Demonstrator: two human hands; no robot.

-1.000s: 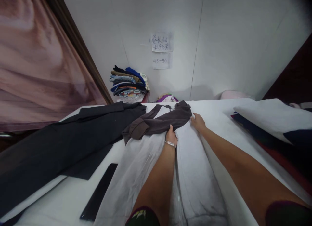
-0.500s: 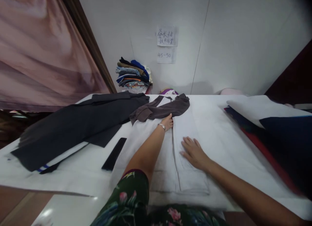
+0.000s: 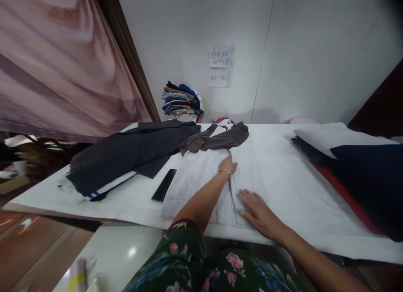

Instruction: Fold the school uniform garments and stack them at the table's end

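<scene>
A white garment (image 3: pixel 195 172) with dark brown sleeves lies spread on the table below me. Its brown sleeves (image 3: pixel 217 141) are gathered across the top end, and a dark front opening runs down its length. My left hand (image 3: pixel 228 165), with a bracelet at the wrist, rests palm down along that opening, thumb apart from the fingers. Flat on the right front panel, nearer to me, lies my right hand (image 3: pixel 256 210), fingers stretched out and holding nothing. A black flat rectangular object (image 3: pixel 164 185) is just left of the garment.
Dark grey clothing (image 3: pixel 126 153) covers the left part of the white table (image 3: pixel 292 191). Dark blue and red fabrics (image 3: pixel 368 170) lie at the right. Behind stand a stack of folded clothes (image 3: pixel 181 99) and a wall with paper signs (image 3: pixel 222 56). A pink curtain (image 3: pixel 63 61) hangs left.
My left hand has slid down the opening towards me, away from the brown sleeves. My right hand still lies flat on the panel, nearer its lower end. The camera view has shifted slightly.
</scene>
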